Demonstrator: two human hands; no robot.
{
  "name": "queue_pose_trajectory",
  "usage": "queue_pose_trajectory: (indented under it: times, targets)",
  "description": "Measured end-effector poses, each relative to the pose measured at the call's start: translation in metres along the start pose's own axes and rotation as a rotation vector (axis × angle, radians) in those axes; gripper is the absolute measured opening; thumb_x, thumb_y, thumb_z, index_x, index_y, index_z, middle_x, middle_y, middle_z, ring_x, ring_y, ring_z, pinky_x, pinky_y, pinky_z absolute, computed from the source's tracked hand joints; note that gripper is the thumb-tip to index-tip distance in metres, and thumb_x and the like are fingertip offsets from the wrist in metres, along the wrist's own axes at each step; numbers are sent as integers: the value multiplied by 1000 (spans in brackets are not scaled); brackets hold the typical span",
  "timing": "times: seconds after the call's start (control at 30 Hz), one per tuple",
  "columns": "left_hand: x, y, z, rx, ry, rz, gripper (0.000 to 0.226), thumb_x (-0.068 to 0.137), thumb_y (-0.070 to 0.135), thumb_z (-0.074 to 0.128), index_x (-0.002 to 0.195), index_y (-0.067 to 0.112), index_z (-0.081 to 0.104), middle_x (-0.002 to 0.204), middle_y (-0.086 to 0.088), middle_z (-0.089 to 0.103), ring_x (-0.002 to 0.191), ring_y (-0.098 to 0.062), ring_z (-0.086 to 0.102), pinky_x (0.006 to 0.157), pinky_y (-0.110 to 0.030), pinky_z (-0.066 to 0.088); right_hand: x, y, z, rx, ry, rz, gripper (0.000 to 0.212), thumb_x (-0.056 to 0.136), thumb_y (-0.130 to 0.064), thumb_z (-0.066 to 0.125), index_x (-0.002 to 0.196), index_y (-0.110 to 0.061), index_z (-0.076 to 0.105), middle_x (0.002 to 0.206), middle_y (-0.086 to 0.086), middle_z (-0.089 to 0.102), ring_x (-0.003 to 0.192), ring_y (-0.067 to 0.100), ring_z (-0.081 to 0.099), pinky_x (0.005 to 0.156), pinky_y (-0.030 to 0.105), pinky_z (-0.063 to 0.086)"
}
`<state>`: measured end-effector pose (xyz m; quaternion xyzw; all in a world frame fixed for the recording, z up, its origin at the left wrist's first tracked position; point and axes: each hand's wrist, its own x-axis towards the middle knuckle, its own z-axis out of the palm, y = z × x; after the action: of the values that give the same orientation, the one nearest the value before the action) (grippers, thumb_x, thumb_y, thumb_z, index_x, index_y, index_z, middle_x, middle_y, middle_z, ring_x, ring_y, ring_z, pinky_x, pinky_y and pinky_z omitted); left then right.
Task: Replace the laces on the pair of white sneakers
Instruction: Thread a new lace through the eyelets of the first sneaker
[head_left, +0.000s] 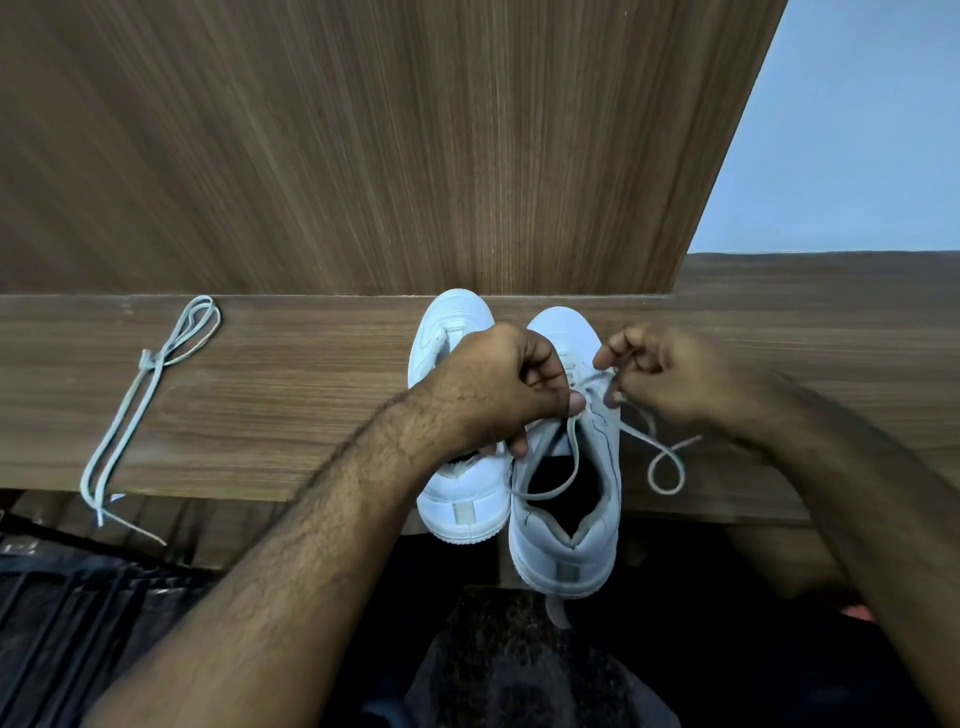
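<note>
Two white sneakers stand side by side on a wooden shelf (311, 405), toes against the back panel. The left sneaker (467, 499) has its heel at the shelf's front edge; the right sneaker (569, 540) overhangs that edge. A grey-white lace (558, 457) runs through the right sneaker's upper eyelets, one strand drooping across the shoe's opening. My left hand (498, 389) pinches that strand above the tongue. My right hand (670, 374) pinches the other end, which loops down onto the shelf (667, 467) to the right.
A second loose lace (140, 395), knotted in the middle, lies on the shelf's left part, its ends hanging over the front edge. A wood-grain panel (363, 145) rises behind the shelf. Dark floor and black bars (62, 623) lie below.
</note>
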<state>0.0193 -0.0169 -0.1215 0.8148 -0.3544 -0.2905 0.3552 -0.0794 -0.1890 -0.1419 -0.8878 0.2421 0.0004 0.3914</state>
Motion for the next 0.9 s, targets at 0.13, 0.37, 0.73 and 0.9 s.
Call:
queue_pose_trajectory:
  times: [0.13,0.37,0.73,0.9]
  targets:
    - [0,-1,0,3,7,3,20,86,28,80,84,11,69,71,-3,66,43,-11,62,37,-20,41,-11,17,-20,-431,-279,31,18,93,-9,60,85,-24,66,78,-4,72,78,13,68,80,38,56]
    - [1,1,-1,-35,-15,-30,19,84,22,81,85,8,70,72,-5,68,53,-17,70,38,-22,44,-10,19,-31,-408,-36,36,26,96,-27,63,71,-21,65,67,-3,68,65,11,63,68,30,48]
    - [-3,0,-9,-35,-49,-17,10,83,10,82,89,10,74,65,4,69,56,-12,71,38,-22,47,-4,-8,-15,269,336,-261,32,98,2,51,112,-23,66,97,1,71,84,11,68,78,31,57]
    - [-4,2,-9,-34,-52,-18,8,84,10,81,87,12,74,75,-1,73,64,-16,74,40,-22,48,-20,2,-14,-127,-17,-1,43,100,-8,48,76,-35,70,71,-5,67,69,14,58,61,26,41]
